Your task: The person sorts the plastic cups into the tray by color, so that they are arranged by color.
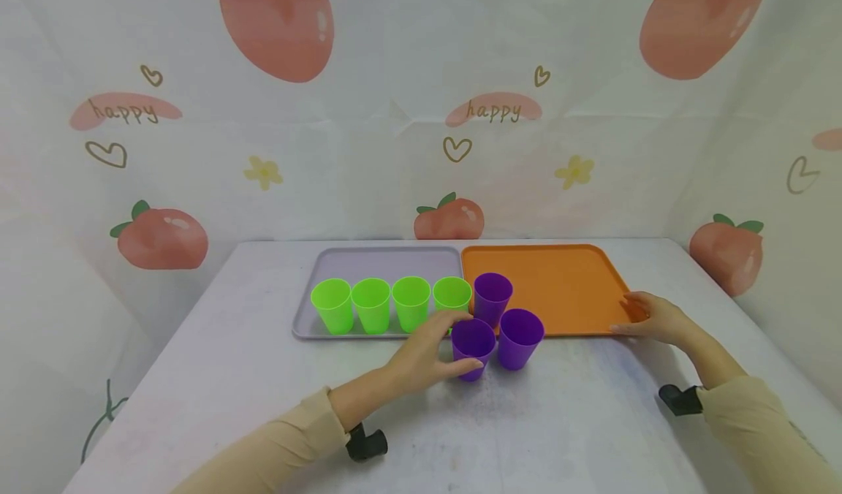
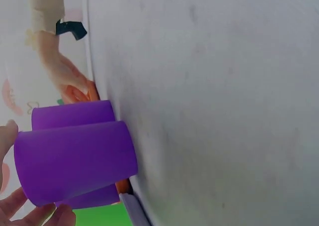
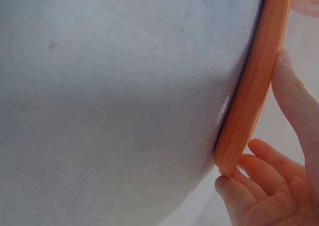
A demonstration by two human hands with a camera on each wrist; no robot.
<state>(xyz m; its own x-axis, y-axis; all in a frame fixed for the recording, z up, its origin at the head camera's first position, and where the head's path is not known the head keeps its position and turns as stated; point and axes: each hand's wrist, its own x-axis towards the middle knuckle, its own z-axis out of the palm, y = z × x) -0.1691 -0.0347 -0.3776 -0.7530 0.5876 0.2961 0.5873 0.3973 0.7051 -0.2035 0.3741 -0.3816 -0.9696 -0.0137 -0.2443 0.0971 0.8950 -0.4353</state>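
My left hand (image 1: 427, 351) reaches round a purple cup (image 1: 472, 342), thumb on the near side and fingers at the far side of its rim. In the left wrist view the fingertips (image 2: 37, 215) lie against this cup's wall. Beside it stand a second purple cup (image 1: 520, 344), to the right, and a third purple cup (image 1: 490, 297), behind, at the orange tray's front left corner. My right hand (image 1: 658, 318) holds the front right corner of the orange tray (image 1: 559, 282). In the right wrist view its thumb lies along the tray's front side, with the other fingers around the corner.
A grey tray (image 1: 388, 256) adjoins the orange one on the left. Along its front stands a row of several green cups (image 1: 371, 308), the rightmost partly behind my left hand. The white table (image 1: 263, 399) ends at a patterned cloth backdrop (image 1: 368, 165).
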